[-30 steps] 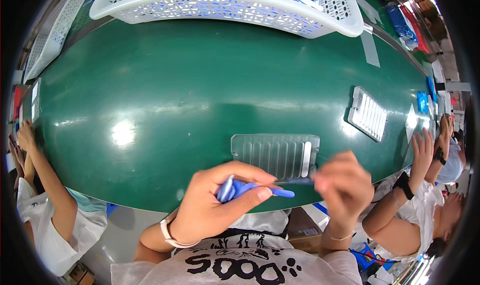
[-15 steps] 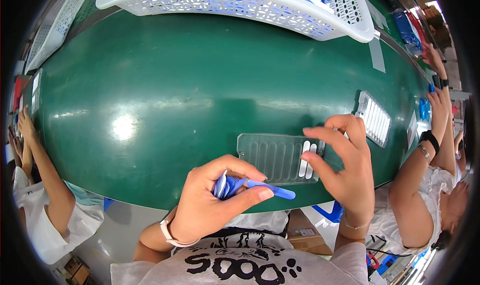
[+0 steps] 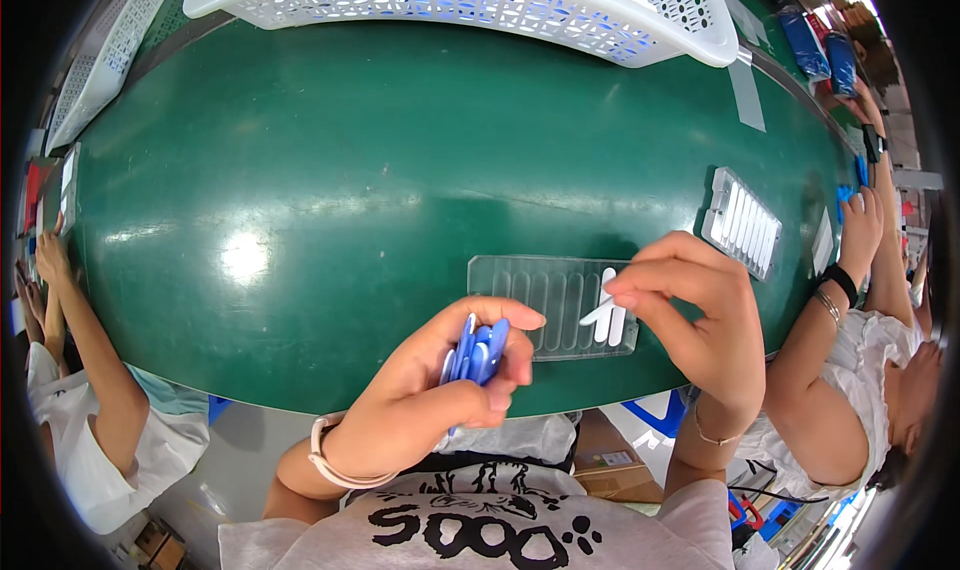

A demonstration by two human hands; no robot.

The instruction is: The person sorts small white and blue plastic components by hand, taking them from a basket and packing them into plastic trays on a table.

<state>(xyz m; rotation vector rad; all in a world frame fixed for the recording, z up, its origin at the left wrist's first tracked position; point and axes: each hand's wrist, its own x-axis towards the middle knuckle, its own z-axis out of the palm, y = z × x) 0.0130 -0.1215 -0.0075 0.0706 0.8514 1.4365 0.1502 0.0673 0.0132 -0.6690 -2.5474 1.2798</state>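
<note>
A bunch of short, flat, round-ended sticks (image 3: 480, 352), blue and white, is clasped in my left hand (image 3: 425, 375), its fingers curled round them. My right hand (image 3: 700, 315) pinches one slim white stick (image 3: 594, 316) between thumb and forefinger, slanting over a clear plastic tray (image 3: 484, 274). Two white sticks (image 3: 614, 330) lie side by side in the slots at the tray's right end, partly behind the pinched one. The slots to the left show bare plastic. My left fingers overlap the tray's near left corner.
A second clear tray (image 3: 717, 188) filled with white sticks lies to the right on the green table (image 3: 330, 170). At the back stands a white perforated basket (image 3: 470, 5) holding blue and white sticks. Another basket (image 3: 110, 55) is far left. Co-workers' arms (image 3: 850, 260) reach in at both sides.
The blue stick that stuck out from my left hand is gone from there. My right hand, formerly apart with nothing in it, now pinches a white stick over the tray. My left fingers have curled upward.
</note>
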